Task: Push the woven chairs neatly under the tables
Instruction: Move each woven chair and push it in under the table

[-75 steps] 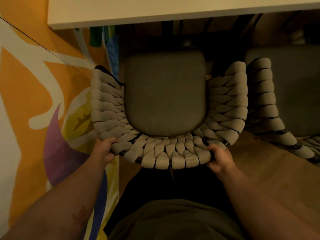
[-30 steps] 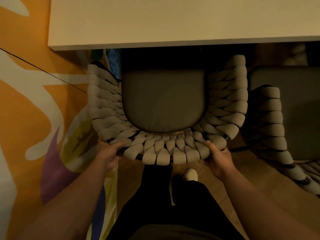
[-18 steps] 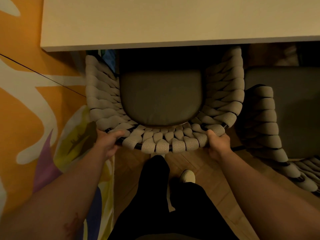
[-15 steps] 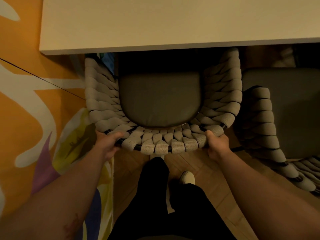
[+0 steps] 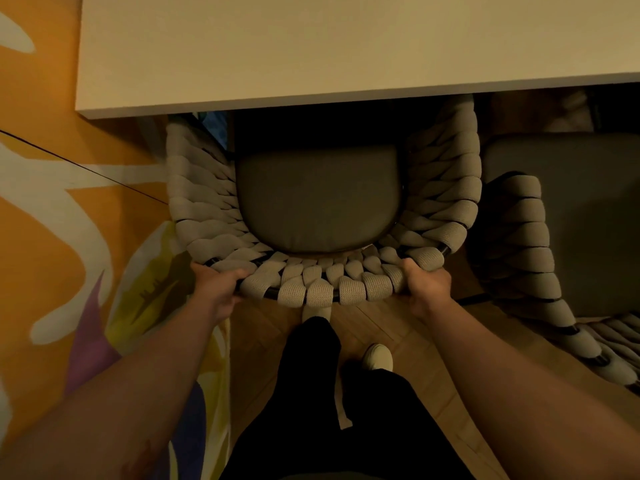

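Woven chair (image 5: 446, 206): its front is tucked under the table (image 5: 346, 43); the round back is left sticking out.
Left hand (image 5: 217, 287): the back rim is gripped on the left side, with fingers curled round it.
Right hand (image 5: 425, 289): the rim is gripped on the right side, with fingers wrapped under the weave.
Seat cushion (image 5: 318, 199): its far end is lost in the dark under the table.
Second chair (image 5: 526, 244): it is parked just beside, on the right.
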Tool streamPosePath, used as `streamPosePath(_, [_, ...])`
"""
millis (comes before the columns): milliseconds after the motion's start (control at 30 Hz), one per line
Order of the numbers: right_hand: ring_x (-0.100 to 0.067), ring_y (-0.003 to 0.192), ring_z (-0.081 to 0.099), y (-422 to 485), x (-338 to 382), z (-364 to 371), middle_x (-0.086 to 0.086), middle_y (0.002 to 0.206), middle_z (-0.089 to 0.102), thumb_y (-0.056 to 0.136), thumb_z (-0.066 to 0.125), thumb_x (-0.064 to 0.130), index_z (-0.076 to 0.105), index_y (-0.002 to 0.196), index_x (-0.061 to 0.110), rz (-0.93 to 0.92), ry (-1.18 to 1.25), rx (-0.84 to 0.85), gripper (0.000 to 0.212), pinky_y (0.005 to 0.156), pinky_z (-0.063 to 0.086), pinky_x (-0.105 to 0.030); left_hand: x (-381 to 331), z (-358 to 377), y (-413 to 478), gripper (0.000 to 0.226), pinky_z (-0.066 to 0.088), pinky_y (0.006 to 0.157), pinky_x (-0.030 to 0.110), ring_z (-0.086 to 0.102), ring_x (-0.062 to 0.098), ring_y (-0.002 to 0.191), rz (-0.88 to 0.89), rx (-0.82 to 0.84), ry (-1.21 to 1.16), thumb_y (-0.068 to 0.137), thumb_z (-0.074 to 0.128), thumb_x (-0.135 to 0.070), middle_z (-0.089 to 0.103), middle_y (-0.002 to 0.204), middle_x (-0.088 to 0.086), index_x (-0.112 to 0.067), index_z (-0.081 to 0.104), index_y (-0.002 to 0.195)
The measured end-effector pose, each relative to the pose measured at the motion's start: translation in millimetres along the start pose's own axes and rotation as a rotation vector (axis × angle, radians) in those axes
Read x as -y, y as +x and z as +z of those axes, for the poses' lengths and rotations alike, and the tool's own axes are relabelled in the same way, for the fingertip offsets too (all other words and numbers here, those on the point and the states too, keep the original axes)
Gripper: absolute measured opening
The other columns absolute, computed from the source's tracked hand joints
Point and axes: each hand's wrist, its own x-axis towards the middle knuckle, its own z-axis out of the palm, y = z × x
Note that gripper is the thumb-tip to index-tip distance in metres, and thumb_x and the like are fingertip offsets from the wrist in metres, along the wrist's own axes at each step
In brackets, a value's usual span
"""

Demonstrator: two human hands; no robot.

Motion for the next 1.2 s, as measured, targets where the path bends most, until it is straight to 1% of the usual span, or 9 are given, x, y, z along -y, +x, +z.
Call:
streamPosePath(67, [-0.019, 0.078, 0.062, 1.0, 3.0, 3.5, -0.003, 0.094, 0.062, 0.091, 0.068, 0.007, 0.056, 0.111, 0.012, -0.003, -0.011, -0.008, 0.024, 0.056, 0.05, -0.035, -5.1, 0.3, 2.6, 0.104, 0.057, 0.078, 0.054, 0.05, 0.039, 0.128, -0.007, 0.005, 0.012, 0.084, 0.068, 0.01, 0.034, 0.153, 0.015, -0.038, 0.004, 0.151])
streamPosePath(233, [-0.018, 0.077, 0.061, 3.1, 5.7, 5.5, -0.004, 0.091, 0.061, 0.091, 0.068, 0.007, 0.053, 0.107, 0.01, -0.001, -0.023, -0.018, 0.022, 0.056, 0.049, -0.034, -9.3, 4.2, 0.6, 0.109, 0.049, 0.094, 0.064, 0.046, 0.041, 0.131, 0.003, 0.0, 0.016, 0.084, 0.067, 0.01, 0.03, 0.155, 0.017, -0.034, -0.004, 0.154])
streamPosePath(400, [-0.016, 0.073, 0.058, 0.9, 5.3, 3.4, -0.002, 0.089, 0.058, 0.092, 0.067, 0.007, 0.05, 0.108, 0.01, -0.019, -0.023, -0.001, 0.023, 0.054, 0.046, -0.031, -8.4, 4.0, -5.7, 0.109, 0.052, 0.093, 0.057, 0.045, 0.04, 0.133, 0.009, 0.0, 0.052, 0.087, 0.066, 0.008, 0.028, 0.157, 0.017, -0.031, -0.011, 0.155])
streamPosePath(500, [-0.015, 0.074, 0.059, -1.5, 3.9, 0.6, -0.001, 0.089, 0.059, 0.093, 0.068, 0.012, 0.053, 0.11, 0.01, -0.031, -0.011, 0.045, 0.023, 0.053, 0.046, -0.029, -4.3, 7.1, -13.3, 0.106, 0.055, 0.078, 0.049, 0.044, 0.038, 0.134, 0.03, 0.005, 0.055, 0.089, 0.066, 0.005, 0.027, 0.157, 0.015, -0.028, -0.009, 0.155])
streamPosePath(567, [-0.016, 0.079, 0.062, -4.8, 2.8, -0.8, -0.002, 0.094, 0.062, 0.092, 0.07, 0.017, 0.056, 0.113, 0.009, -0.026, 0.005, 0.081, 0.026, 0.055, 0.048, -0.03, -0.4, 5.4, -16.1, 0.106, 0.055, 0.063, 0.044, 0.045, 0.038, 0.133, 0.04, 0.0, 0.041, 0.087, 0.07, 0.001, 0.029, 0.157, 0.012, -0.033, -0.003, 0.156])
streamPosePath(600, [-0.019, 0.083, 0.064, -6.2, 1.8, -1.3, -0.004, 0.098, 0.064, 0.092, 0.07, 0.019, 0.057, 0.115, 0.008, -0.014, 0.011, 0.097, 0.029, 0.056, 0.051, -0.032, 0.8, 4.2, -19.0, 0.107, 0.055, 0.061, 0.044, 0.045, 0.038, 0.133, 0.041, -0.004, 0.029, 0.086, 0.072, 0.0, 0.029, 0.158, 0.012, -0.036, -0.001, 0.156])
streamPosePath(767, [-0.035, 0.103, 0.067, -12.9, -3.0, -1.4, -0.013, 0.122, 0.06, 0.09, 0.072, 0.017, 0.045, 0.129, 0.013, 0.07, 0.025, 0.144, 0.048, 0.062, 0.06, -0.049, -5.0, 4.7, -31.1, 0.117, 0.055, 0.085, 0.061, 0.043, 0.042, 0.135, -0.001, 0.016, 0.027, 0.08, 0.074, 0.006, 0.026, 0.159, 0.013, -0.038, -0.003, 0.156])
streamPosePath(1033, [-0.035, 0.103, 0.066, -11.6, -8.5, 4.6, -0.015, 0.128, 0.054, 0.093, 0.068, 0.014, 0.038, 0.134, 0.015, 0.114, -0.007, 0.177, 0.051, 0.064, 0.061, -0.051, -12.9, -1.1, -27.4, 0.109, 0.059, 0.074, 0.055, 0.046, 0.043, 0.131, 0.004, -0.006, 0.079, 0.08, 0.073, 0.009, 0.031, 0.155, 0.014, -0.033, 0.007, 0.156])
streamPosePath(1200, [-0.035, 0.102, 0.067, -12.0, -17.1, 8.9, -0.016, 0.13, 0.055, 0.095, 0.065, 0.014, 0.038, 0.136, 0.014, 0.116, 0.007, 0.21, 0.05, 0.067, 0.061, -0.054, -19.0, -5.2, -25.3, 0.107, 0.056, 0.081, 0.056, 0.047, 0.042, 0.131, 0.024, -0.008, 0.09, 0.082, 0.071, 0.01, 0.033, 0.155, 0.013, -0.031, 0.005, 0.156])
